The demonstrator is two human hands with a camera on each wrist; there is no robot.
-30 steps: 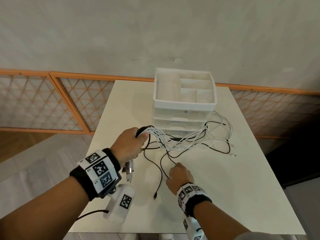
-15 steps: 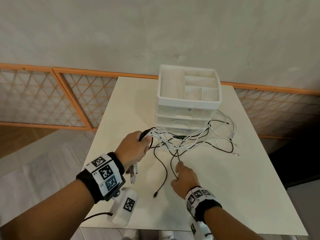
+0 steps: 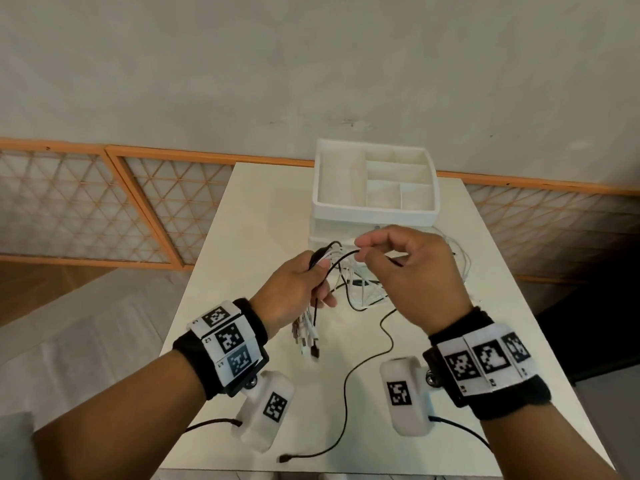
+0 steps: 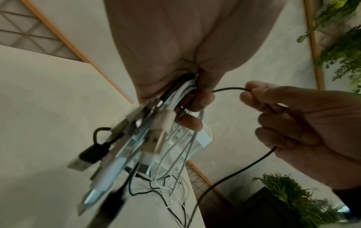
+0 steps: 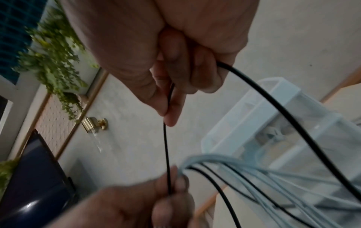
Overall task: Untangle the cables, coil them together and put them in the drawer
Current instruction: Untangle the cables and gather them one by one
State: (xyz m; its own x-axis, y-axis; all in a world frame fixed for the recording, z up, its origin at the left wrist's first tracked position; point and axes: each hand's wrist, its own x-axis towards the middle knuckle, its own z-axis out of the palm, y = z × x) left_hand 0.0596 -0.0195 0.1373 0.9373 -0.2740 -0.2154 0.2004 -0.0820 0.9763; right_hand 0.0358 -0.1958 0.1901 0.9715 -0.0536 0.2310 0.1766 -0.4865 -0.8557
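**A:** We begin with the black cable (image 3: pixel 341 259). Where does it lie?

**B:** One short stretch runs nearly level between our two hands, above the white table (image 3: pixel 485 306). Its long axis goes from the left fist towards the right fingertips. Past the right hand it drops in a long loose run to the tabletop, and its plug lies near the front edge.

**A:** And the grips?

**B:** Our left hand (image 3: pixel 294 289) is closed round the cable bundle (image 4: pixel 175 98), white and black leads together, connectors hanging below the fist. Our right hand (image 3: pixel 412 271) pinches the black cable between thumb and forefinger, the other fingers curled loosely over the lead.

**A:** Which relation governs the coming move?

**B:** We judge it to be this: the pinch sits just beside the left fist, to its right, while the free length trails down and towards us. The remaining tangle (image 3: pixel 360 292) lies on the table beyond the hands, in front of the drawer unit (image 3: pixel 374 206). To lay the cable into the bundle, the right hand is the nearer one.
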